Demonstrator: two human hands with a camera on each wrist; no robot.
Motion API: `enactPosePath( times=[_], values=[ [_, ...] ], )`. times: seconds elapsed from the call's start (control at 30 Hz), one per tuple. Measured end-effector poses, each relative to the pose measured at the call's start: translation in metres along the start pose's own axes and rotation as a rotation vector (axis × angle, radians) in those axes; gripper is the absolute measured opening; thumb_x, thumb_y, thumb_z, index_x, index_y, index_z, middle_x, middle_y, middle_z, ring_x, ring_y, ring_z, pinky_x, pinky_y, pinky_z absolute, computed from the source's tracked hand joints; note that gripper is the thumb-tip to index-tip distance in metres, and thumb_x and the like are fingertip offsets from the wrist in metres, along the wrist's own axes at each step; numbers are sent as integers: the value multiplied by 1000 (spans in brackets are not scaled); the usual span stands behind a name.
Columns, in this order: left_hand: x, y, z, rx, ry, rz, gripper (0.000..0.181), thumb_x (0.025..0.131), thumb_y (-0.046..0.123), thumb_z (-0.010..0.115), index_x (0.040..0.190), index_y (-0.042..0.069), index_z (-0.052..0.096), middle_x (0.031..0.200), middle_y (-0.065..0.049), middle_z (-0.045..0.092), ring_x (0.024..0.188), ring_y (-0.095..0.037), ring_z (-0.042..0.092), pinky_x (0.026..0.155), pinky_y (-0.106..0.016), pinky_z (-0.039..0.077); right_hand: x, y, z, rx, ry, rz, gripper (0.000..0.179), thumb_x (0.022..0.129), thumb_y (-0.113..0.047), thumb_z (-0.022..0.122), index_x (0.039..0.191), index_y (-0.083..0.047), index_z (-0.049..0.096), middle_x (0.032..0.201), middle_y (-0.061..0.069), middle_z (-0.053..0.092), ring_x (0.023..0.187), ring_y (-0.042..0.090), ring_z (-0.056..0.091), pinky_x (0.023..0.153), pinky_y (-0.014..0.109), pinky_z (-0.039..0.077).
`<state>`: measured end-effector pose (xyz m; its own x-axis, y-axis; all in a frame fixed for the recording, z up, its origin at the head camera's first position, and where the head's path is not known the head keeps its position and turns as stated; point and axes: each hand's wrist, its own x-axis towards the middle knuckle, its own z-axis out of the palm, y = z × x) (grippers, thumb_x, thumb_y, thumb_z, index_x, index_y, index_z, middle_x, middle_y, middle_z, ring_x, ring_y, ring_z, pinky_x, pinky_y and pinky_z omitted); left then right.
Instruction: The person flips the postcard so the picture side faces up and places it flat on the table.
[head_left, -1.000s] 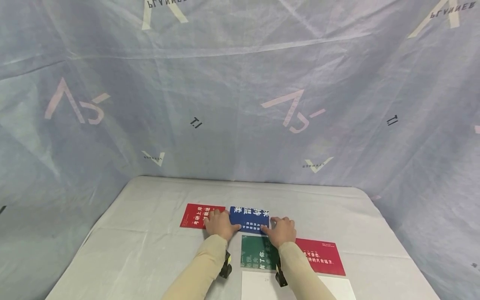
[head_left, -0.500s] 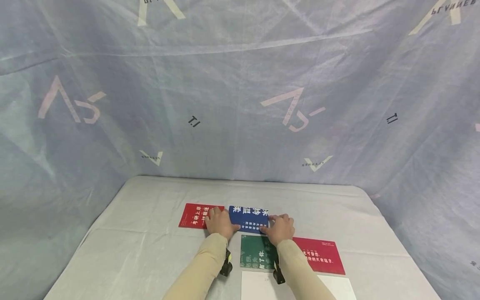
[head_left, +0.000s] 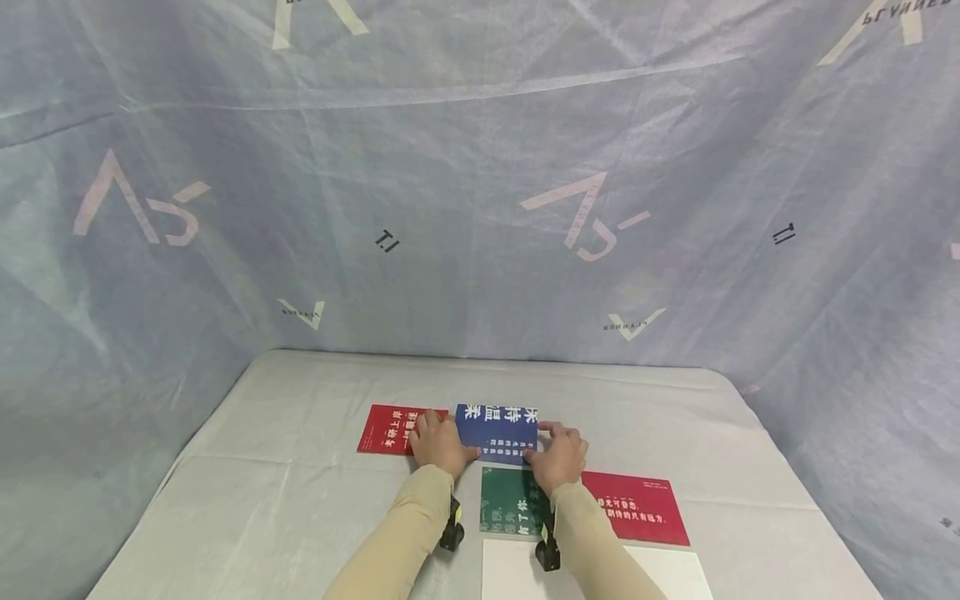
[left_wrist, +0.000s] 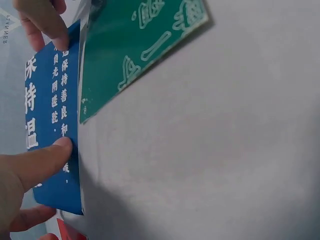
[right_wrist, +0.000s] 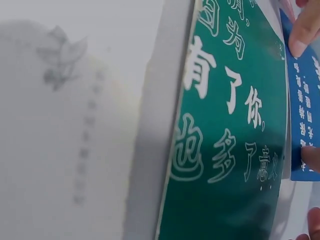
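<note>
Blue card [head_left: 497, 433] | far part of table [head_left: 225, 517], beyond green card [head_left: 508, 493], just right of a red card [head_left: 382, 429] | left hand [head_left: 441, 446] and right hand [head_left: 561, 460] pinch opposite ends, thumbs on its face | two-ended grip probably keeps it straight; resting or lifted, cannot tell

The blue card [head_left: 497, 432] now shows its far edge slightly farther away, and the right sleeve [head_left: 594, 533] has shifted left, uncovering more of the right red card [head_left: 645, 508].

Makeshift cloth-walled booth [head_left: 847, 275], printed grey-blue sheets [head_left: 465, 167] on three sides, pale cloth-covered table [head_left: 270, 492]
</note>
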<state>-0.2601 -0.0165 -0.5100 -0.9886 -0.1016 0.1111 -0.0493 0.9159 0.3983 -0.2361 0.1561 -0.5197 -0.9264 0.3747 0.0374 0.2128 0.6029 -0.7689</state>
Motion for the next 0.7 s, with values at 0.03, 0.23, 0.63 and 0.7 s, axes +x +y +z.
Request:
enactPosePath(
  times=[0.03, 0.23, 0.63, 0.7],
  values=[
    [0, 0, 0, -5, 3, 0, 76, 66, 40, 95, 125, 2, 66, 117, -20, 54, 114, -36, 47, 98, -53, 39, 0, 0, 0, -7, 1, -3, 47, 81, -6, 81, 125, -5, 65, 132, 25, 53, 127, 44, 39, 103, 63, 31],
    [-1, -2, 1, -52, 33, 15, 79, 66, 36, 96, 129, 4, 60, 120, -19, 55, 116, -36, 48, 100, -54, 38, 2, 2, -9, -135, -34, -45, 45, 84, -22, 82, 121, -1, 68, 128, 28, 54, 122, 45, 43, 99, 63, 36],
    [-3, -8, -1, -105, 29, 15, 75, 67, 35, 95, 129, 8, 63, 123, -19, 54, 116, -37, 46, 100, -56, 36, 0, 8, -14, -186, -60, -131, 28, 87, -29, 80, 103, -6, 75, 122, 24, 59, 117, 42, 46, 97, 61, 37],
    [-3, -8, -2, -103, 26, 24, 74, 68, 35, 95, 129, 7, 64, 124, -19, 54, 116, -37, 47, 100, -56, 36, 0, 9, -14, -182, -54, -139, 27, 87, -29, 81, 103, -7, 75, 121, 23, 60, 116, 41, 46, 97, 61, 37]
  ],
)
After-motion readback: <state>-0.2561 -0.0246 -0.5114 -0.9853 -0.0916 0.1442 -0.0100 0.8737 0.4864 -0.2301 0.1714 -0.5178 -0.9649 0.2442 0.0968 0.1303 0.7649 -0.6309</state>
